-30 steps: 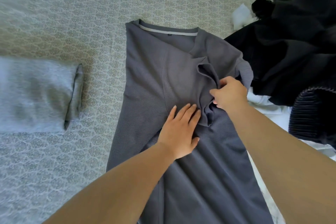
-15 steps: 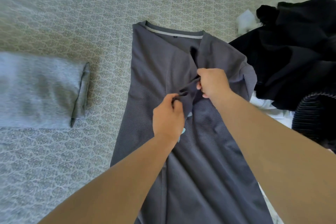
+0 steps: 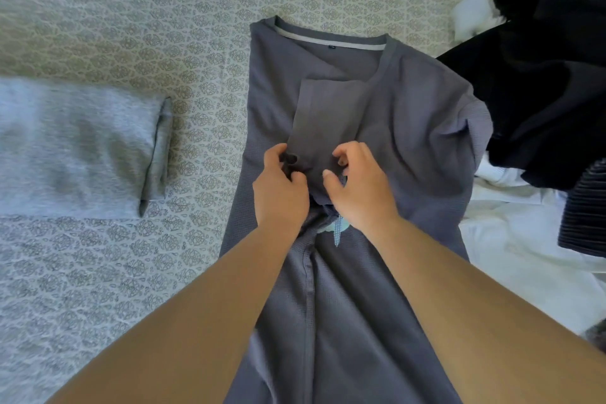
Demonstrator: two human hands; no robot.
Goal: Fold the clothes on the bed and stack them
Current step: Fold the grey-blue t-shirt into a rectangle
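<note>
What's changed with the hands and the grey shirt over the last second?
The left hand, flat on the grey shirt a second ago, now pinches the folded-in sleeve beside the right hand. Together they have spread the bunched sleeve flat. The folded grey garment and the black pile stayed put.

Head-worn wide-angle camera, looking steeply down onto a bed.

There is only one view, so no overlap with another: it faces forward and down from above the person's arms, close enough that both forearms enter from the bottom edge and fill much of the lower half, with the left hand and right hand meeting just below frame centre. The grey shirt runs from upper centre down to the bottom edge. The patterned bedspread fills the top and left, its pattern bending toward the edges from the wide lens. A folded light grey garment is cut off at the left edge, and dark clothes at the upper right.
</note>
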